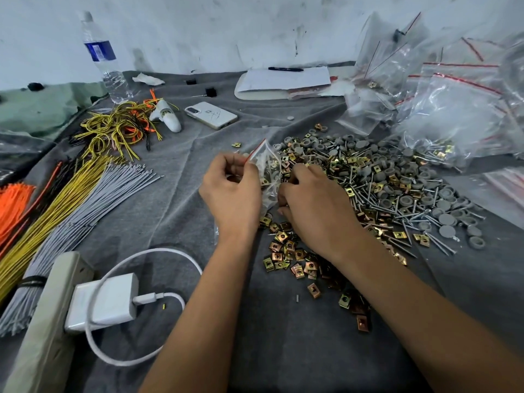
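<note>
Two hands at work on one bag (pixel 268 165): left hand (pixel 231 194) pinching its red-striped lip between thumb and curled fingers, holding the mouth up and ajar; right hand (pixel 314 205) curled close against the bag's other side, fingertips hidden, so impossible to tell whether gripping plastic, a part, or nothing. Bag upright between both hands, just above the cloth (pixel 283 350), at the near-left edge of the pile (pixel 397 177), with a few parts already showing through the plastic. Probably mid-fill. Around that: loose clips (pixel 286 255) strewn under the right wrist and forearm, screws (pixel 365 194) and caps (pixel 446 219) heaped further right, spare bags (pixel 453 109) stacked beyond. Risks, judged from here: thin lip slipping out of a one-sided pinch and folding shut, sending the next part onto the cloth; screw points snagging or piercing the plastic if pushed in tip first; right forearm dragging clips away from the heap; miscounting, with three kinds of part mixed together. Phone (pixel 211 114), charger (pixel 105 302) and wires (pixel 56 211) well off to the left, clear of all this.
</note>
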Demonstrator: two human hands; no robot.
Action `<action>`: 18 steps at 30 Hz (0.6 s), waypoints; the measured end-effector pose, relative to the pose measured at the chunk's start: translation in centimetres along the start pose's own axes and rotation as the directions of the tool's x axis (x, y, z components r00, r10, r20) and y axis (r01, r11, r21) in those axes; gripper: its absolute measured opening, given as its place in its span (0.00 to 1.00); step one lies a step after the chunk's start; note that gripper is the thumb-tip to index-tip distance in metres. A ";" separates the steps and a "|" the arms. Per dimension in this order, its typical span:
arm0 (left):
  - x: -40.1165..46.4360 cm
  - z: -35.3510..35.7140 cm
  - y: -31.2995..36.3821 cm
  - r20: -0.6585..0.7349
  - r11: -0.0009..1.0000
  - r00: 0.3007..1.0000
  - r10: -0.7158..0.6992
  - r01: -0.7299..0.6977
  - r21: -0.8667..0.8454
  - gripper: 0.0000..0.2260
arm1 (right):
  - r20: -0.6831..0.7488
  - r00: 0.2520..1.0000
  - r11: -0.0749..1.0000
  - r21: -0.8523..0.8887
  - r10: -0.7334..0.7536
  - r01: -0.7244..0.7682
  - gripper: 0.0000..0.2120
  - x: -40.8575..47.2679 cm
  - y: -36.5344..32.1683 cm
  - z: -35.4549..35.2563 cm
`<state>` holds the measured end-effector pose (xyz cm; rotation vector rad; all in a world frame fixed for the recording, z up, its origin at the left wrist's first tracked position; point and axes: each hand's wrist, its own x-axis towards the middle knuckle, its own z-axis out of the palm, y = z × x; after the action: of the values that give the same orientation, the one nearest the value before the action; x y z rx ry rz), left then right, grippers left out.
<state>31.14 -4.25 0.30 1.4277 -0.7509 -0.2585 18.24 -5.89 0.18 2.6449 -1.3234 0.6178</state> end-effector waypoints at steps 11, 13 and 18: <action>0.0 -0.1 0.1 -0.009 1.000 1.000 -0.011 0.011 -0.009 0.03 | -0.027 0.987 0.987 -0.010 0.160 -0.161 0.04 -0.2 -0.4 0.1; 0.1 -0.1 0.1 -0.019 1.000 1.000 -0.016 0.016 -0.003 0.04 | -0.019 0.989 0.989 -0.009 0.146 -0.146 0.04 -0.1 -0.3 0.2; 0.1 -0.2 0.2 -0.023 1.000 1.000 -0.017 0.017 -0.012 0.03 | -0.005 1.000 1.000 0.018 -0.013 0.013 0.06 0.1 0.5 0.6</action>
<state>31.30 -4.08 0.50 1.4244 -0.7182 -0.2588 18.04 -6.46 -0.35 2.6627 -1.3049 0.6368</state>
